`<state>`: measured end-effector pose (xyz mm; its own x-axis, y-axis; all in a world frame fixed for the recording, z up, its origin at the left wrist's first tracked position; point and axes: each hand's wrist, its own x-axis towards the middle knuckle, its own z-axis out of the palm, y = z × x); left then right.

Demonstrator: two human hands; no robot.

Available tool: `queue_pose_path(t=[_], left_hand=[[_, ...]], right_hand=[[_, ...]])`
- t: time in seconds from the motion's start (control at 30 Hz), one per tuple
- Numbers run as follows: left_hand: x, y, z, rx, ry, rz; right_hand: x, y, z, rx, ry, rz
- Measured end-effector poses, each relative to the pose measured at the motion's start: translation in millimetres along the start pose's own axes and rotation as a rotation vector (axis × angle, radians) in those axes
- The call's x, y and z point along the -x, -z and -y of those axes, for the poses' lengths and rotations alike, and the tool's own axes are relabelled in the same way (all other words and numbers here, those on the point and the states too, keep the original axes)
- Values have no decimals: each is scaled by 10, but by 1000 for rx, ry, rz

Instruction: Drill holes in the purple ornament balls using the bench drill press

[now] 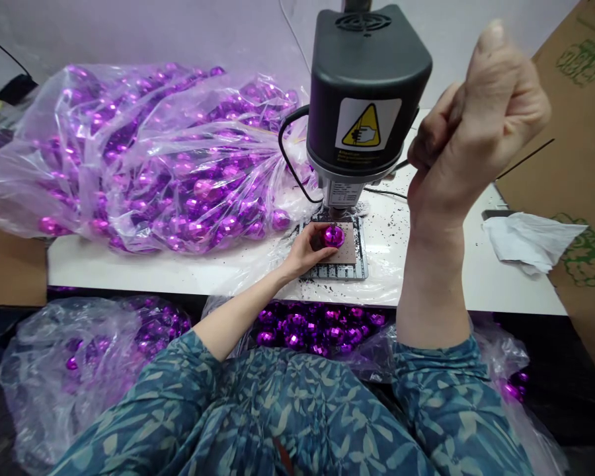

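Observation:
My left hand (pixel 309 250) pinches a shiny purple faceted ball (pixel 334 237) between thumb and fingers. The ball rests on a small brown board (pixel 346 252) over a slotted metal base plate (pixel 361 264), right under the drill press (pixel 369 73). The drill tip appears to meet the top of the ball, though the exact contact is too small to make out. My right hand (pixel 480 119) is raised at the right of the machine, its fingers wrapped round the drill press lever (pixel 400 166), whose grip is mostly hidden.
A large clear plastic bag (pixel 178 165) full of purple balls lies at the left of the white table (pixel 129 270). More balls (pixel 322 327) fill a bag below the front edge. Dark shavings surround the base. A white tissue (pixel 533 239) and cardboard box (pixel 575 198) are at right.

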<state>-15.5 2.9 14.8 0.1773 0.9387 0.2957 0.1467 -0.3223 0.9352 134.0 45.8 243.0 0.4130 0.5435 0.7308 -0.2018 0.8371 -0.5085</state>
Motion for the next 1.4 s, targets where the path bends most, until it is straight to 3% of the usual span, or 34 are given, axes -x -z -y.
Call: queue_pose_path(t=[0.17,0.4,0.63,0.77,0.93,1.03,1.13,1.3,1.4], left_hand=[[3,9,-2,-27,-32,-5],[7,-5,29,-48,-56,-32],[12,-1,38,-94,-55,-48],[16,10,31,-112,-93,-42],[9,9,35,-97,-79,-45],[8,3,43,-104,-63,-54],[11,-5,48,-97,-64,-53],[0,-25,18,-75,-39,-56],[33,-15,-82,-139,-33,-130]], right_hand=[[271,116,64,54,118,-2],[532,217,94,164,166,-36],[637,353,-88,107,321,-46],[676,419,-176,37,422,32],[708,501,-314,141,518,-10],[746,530,-348,117,576,45],[709,472,-250,60,553,91],[337,197,-7,131,271,-4],[101,53,21,84,142,35]])
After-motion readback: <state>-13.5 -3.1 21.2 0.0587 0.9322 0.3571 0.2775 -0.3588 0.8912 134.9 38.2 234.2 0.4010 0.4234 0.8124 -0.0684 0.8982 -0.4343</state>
